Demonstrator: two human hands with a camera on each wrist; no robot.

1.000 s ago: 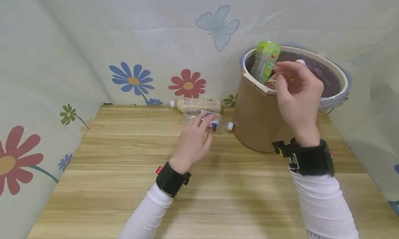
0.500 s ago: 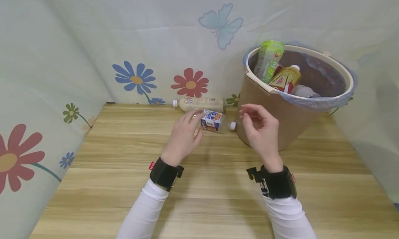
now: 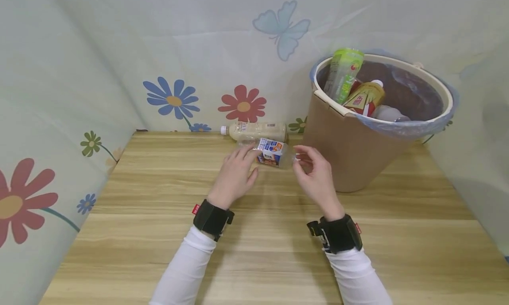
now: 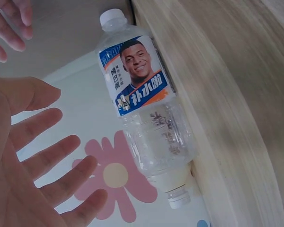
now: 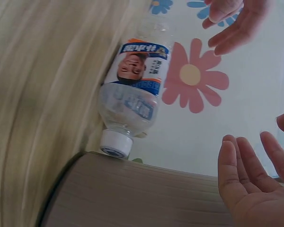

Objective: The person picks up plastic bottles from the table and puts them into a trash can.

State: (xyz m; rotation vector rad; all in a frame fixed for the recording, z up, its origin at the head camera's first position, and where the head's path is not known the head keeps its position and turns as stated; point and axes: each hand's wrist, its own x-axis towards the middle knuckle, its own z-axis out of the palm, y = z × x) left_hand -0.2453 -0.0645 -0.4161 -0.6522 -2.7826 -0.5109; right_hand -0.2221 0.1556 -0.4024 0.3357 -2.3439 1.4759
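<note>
A clear plastic bottle [image 3: 271, 151] with a white cap and a blue, orange and white label lies on its side on the wooden table. My left hand [image 3: 234, 174] is at its base end, fingers extended; in the left wrist view the hand [image 4: 42, 161] stands apart from the bottle [image 4: 137, 71]. Near the capped end is my right hand [image 3: 316, 177], with loosely bent fingers that hold nothing. The right wrist view shows a gap between this hand [image 5: 255, 175] and the bottle [image 5: 132, 85]. Just behind lies a second bottle [image 3: 258, 130], pale yellowish and white-capped.
A brown bin [image 3: 338, 150] with a bluish liner stands at the right, close to the bottle's cap. Inside it are a green-topped container [image 3: 343, 75], a yellow-and-red bottle [image 3: 366, 97] and a whitish item [image 3: 389, 113]. A flower-printed curtain [image 3: 199, 44] borders the table.
My right hand has come from over the bin's mouth down and left to the bottle's capped end. My left hand has shifted slightly left. Both bottles stay on the table.
</note>
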